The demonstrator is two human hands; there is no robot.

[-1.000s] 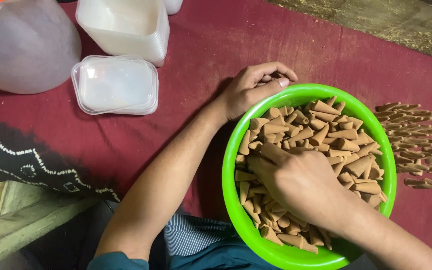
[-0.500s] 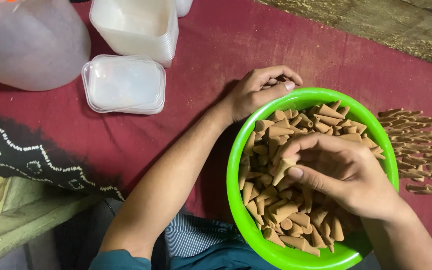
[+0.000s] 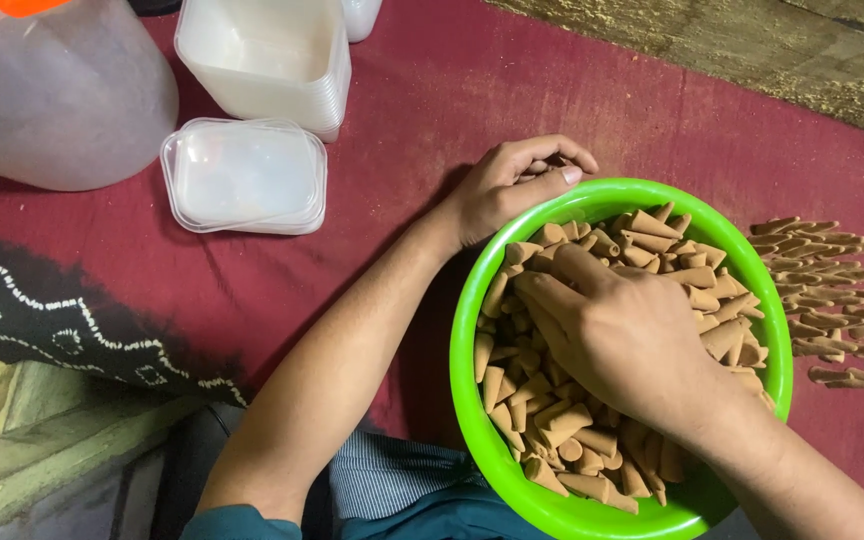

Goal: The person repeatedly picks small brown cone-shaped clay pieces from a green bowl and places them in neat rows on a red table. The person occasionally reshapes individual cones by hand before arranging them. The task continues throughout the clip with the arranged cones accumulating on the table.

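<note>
Right hand [image 3: 622, 335] lies palm-down, fingers dug into brown cones [image 3: 552, 420]; left hand [image 3: 512, 185] grips the green bowl [image 3: 467, 400] rim.

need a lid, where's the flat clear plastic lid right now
In the head view, the flat clear plastic lid lies upper left on the red cloth, just below the stack of white tubs.

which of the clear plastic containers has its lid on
The flat, shallow container lying alone on the red cloth is lidded. The stack of deeper tubs behind it is open-topped.
</note>
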